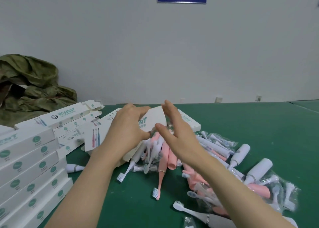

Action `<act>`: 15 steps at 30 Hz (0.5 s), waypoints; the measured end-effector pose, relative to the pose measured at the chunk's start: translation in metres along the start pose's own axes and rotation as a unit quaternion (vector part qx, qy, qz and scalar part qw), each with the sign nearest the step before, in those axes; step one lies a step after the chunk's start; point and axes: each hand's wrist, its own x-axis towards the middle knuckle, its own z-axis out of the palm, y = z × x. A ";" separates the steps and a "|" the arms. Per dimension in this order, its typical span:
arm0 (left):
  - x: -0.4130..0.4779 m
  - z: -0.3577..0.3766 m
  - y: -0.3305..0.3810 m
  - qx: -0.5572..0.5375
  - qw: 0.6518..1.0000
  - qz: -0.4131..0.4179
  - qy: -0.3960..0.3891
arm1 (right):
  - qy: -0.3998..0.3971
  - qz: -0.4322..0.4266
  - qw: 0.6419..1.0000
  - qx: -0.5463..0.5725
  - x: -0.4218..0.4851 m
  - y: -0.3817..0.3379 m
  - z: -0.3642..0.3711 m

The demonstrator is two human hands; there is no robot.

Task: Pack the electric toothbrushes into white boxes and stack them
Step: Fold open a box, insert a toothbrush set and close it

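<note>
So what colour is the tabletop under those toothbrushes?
Dark green; the tabletop shows best in the head view.

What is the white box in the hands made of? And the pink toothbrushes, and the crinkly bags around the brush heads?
The white box looks like thin matte cardboard: flat printed panels and sharp folded edges. The pink toothbrushes seem to be smooth moulded plastic with a soft sheen. The bags look like thin clear plastic film, since they wrinkle and glint.
</note>
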 end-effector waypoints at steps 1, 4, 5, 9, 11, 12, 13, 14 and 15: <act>0.000 0.001 0.000 0.016 1.000 0.000 -0.010 | -0.010 -0.005 1.000 -0.029 0.002 0.000 -0.010; 0.001 0.001 0.001 0.029 0.999 0.008 -0.025 | -0.091 0.001 0.991 -0.101 0.008 0.001 -0.039; 0.001 0.002 0.001 0.024 0.999 0.005 -0.027 | -0.115 0.000 0.987 -0.112 0.010 0.001 -0.042; 0.001 0.008 0.002 0.046 0.997 -0.015 -0.059 | -0.113 -0.039 0.977 -0.175 0.014 0.000 -0.037; 0.001 0.013 0.004 0.058 0.995 -0.020 -0.074 | -0.102 -0.080 0.962 -0.240 0.015 0.004 -0.032; 0.001 0.015 0.004 0.059 0.995 -0.023 -0.072 | -0.109 -0.094 0.950 -0.276 0.014 0.005 -0.028; 0.001 0.018 0.005 0.050 0.996 -0.030 -0.065 | -0.118 -0.100 0.936 -0.318 0.015 0.007 -0.023; 0.001 0.020 0.005 0.032 0.997 -0.038 -0.059 | -0.120 -0.097 0.921 -0.358 0.015 0.010 -0.017; -0.001 0.023 0.007 0.012 0.998 -0.043 -0.054 | -0.114 -0.087 0.912 -0.384 0.016 0.013 -0.011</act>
